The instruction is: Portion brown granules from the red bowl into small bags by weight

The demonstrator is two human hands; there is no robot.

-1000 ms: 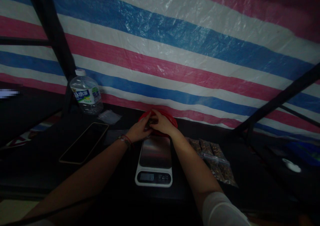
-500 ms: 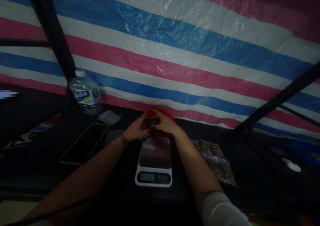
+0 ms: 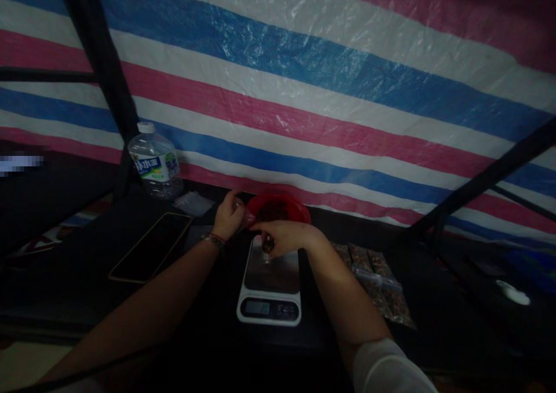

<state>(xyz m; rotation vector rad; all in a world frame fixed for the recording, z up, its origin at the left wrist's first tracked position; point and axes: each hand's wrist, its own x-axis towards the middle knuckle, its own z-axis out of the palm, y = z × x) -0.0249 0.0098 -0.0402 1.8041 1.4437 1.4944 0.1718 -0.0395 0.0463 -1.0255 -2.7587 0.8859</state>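
Note:
Over the far part of the kitchen scale's metal plate (image 3: 278, 274), my right hand (image 3: 286, 237) is closed on a small clear bag with dark brown contents (image 3: 268, 244). Its shiny lower end is at or just above the plate; I cannot tell if it touches. My left hand (image 3: 228, 216), with a beaded bracelet at the wrist, is pinched at the left edge of the red bowl (image 3: 302, 210). See-through plastic (image 3: 248, 217), apparently a clear bag, shows at its fingers. Loose dark brown pieces (image 3: 273, 210) lie in the bowl. The scale's display digits are unreadable.
Filled clear bags of brown pieces (image 3: 382, 286) lie right of my right forearm. On the left are a phone (image 3: 152, 247), flat clear bags (image 3: 193, 203) and a large plastic bottle (image 3: 156, 164). A striped tarp (image 3: 304, 120) and dark metal poles (image 3: 98, 51) stand behind.
Both hands have come out of the red bowl. My right hand has moved nearer, over the scale, with the small bag; my left hand has shifted left to the bowl's edge.

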